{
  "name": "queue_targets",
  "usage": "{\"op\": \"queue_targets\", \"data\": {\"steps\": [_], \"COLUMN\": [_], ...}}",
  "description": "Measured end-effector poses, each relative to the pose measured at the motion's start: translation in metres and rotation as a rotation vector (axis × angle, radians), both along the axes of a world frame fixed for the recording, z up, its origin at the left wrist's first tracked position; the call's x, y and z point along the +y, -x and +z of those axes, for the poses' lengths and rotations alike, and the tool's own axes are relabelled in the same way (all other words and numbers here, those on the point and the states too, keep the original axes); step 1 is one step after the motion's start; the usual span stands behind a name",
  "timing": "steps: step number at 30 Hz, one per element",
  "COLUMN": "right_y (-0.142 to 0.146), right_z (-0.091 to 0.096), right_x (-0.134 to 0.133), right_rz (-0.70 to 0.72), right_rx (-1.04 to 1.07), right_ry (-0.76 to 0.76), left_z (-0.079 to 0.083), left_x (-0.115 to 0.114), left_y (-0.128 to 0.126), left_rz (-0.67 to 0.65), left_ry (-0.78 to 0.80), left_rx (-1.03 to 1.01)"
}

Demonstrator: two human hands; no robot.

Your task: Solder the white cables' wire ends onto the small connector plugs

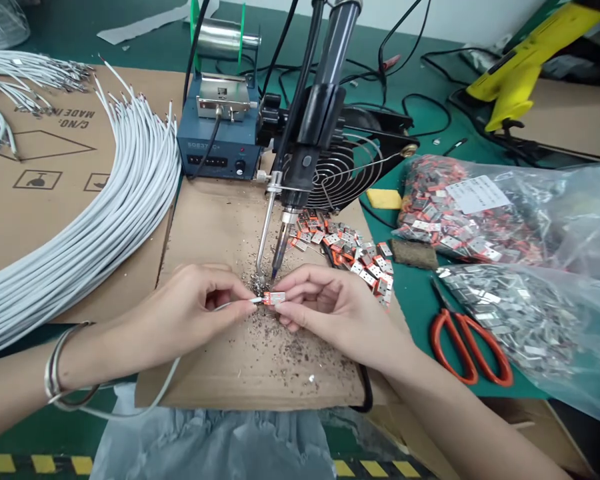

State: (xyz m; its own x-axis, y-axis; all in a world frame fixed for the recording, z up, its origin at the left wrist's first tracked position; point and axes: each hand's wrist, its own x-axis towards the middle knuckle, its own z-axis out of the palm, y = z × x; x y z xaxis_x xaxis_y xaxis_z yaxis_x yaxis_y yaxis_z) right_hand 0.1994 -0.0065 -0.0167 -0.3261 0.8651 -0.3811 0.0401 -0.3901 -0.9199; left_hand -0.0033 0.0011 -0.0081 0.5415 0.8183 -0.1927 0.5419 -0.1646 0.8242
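Between thumb and fingers, my left hand (pixel 200 300) pinches a white cable (pixel 167 383) close to its end. My right hand (pixel 335 307) grips a USB connector (pixel 276 298), silver with an orange insert, by its metal end. Cable end and connector meet at the orange part; whether they are joined I cannot tell. Right above them points the tip of a soldering iron (pixel 283 247) fixed on a stand, with a thin metal solder feed tube (pixel 266 233) beside it. Dark specks and solder bits lie on the cardboard (pixel 210 233) under my hands.
A bundle of white cables (pixel 135 180) lies at left. Behind stand a blue solder feeder (pixel 220 140) and a black fan (pixel 350 160). Loose USB connectors (pixel 360 257) are heaped at right, near bagged connectors (pixel 445 207), a bag of metal shells (pixel 520 320) and orange-handled scissors (pixel 467 343).
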Motion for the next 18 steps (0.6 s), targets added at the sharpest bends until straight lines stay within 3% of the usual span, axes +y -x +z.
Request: {"op": "queue_targets", "data": {"steps": [9, 18], "right_y": [0.0007, 0.0015], "right_z": [-0.0028, -0.0007], "right_x": [0.0039, 0.0017], "right_rz": [-0.061, -0.106], "right_rx": [0.044, 0.043], "right_ry": [0.013, -0.051], "left_z": [-0.0007, -0.0029], "left_x": [-0.001, -0.0011], "left_y": [-0.0031, -0.0038], "left_rz": [0.103, 0.107], "left_ry": [0.133, 0.102], "left_rx": [-0.062, -0.087]}}
